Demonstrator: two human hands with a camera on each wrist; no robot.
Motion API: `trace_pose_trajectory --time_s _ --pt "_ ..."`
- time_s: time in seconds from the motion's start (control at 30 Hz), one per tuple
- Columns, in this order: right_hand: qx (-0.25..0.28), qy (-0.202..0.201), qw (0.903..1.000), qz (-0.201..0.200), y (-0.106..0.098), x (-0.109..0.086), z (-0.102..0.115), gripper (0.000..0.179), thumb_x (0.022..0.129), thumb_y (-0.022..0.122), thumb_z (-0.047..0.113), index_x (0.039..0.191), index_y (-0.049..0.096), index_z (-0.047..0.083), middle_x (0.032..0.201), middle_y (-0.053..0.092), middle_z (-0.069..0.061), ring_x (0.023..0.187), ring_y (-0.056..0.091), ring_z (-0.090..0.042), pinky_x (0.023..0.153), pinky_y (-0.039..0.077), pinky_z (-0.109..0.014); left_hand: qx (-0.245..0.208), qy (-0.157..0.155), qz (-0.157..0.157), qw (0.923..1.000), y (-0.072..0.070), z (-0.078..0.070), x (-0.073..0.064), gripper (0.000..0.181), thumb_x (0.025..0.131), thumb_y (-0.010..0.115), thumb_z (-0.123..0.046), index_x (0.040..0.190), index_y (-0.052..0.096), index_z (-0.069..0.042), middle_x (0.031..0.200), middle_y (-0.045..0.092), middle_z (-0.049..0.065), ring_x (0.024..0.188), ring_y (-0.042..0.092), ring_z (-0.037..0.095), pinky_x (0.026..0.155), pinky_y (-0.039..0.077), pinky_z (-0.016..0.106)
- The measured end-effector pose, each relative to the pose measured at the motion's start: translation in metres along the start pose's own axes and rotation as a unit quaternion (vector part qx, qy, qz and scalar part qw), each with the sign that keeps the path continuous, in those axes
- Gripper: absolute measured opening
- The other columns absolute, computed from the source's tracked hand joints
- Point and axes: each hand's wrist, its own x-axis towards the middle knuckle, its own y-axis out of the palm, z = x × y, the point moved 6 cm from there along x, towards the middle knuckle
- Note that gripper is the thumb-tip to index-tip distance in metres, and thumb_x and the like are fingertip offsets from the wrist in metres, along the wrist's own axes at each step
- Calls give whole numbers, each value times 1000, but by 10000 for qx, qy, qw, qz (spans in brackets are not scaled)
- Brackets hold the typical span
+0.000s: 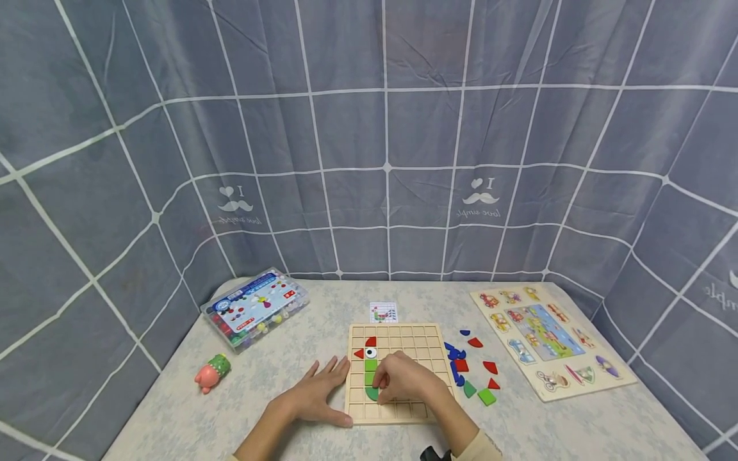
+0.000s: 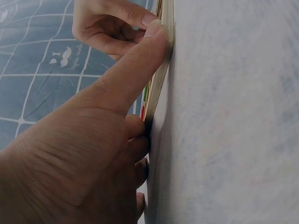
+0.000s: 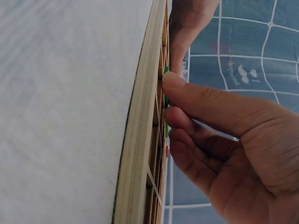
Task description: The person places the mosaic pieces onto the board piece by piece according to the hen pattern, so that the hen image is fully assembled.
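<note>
A wooden grid board (image 1: 415,410) lies flat on the table. In its left columns sit a red quarter-round piece (image 1: 371,342), a red triangle (image 1: 359,353), a white eye piece (image 1: 371,353), light green squares (image 1: 370,365) and a dark green rounded piece (image 1: 371,393). My right hand (image 1: 403,378) has curled fingers down at this dark green piece, pinching it between thumb and fingertips; the right wrist view shows green (image 3: 167,100) between them. With fingers spread, my left hand (image 1: 317,394) rests on the table against the board's left edge, its thumb (image 2: 140,58) at the near corner.
Right of the board lie loose blue (image 1: 455,353), red (image 1: 490,367) and green pieces (image 1: 487,397). A picture puzzle board (image 1: 542,378) is farther right. Behind stands a pattern card (image 1: 383,312). At left are a clear bead case (image 1: 254,310) and a pink-and-green toy (image 1: 212,373).
</note>
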Motion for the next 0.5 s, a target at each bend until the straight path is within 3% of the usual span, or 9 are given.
trace_pose_trajectory --time_s 0.5 --pt "31 6 10000 14 0 -2 0 12 71 86 12 79 76 14 64 59 12 59 49 -1 56 45 -16 -26 -36 -11 10000 1 1 1 112 73 74 -62 154 23 -3 163 21 11 152 15 34 121 6 61"
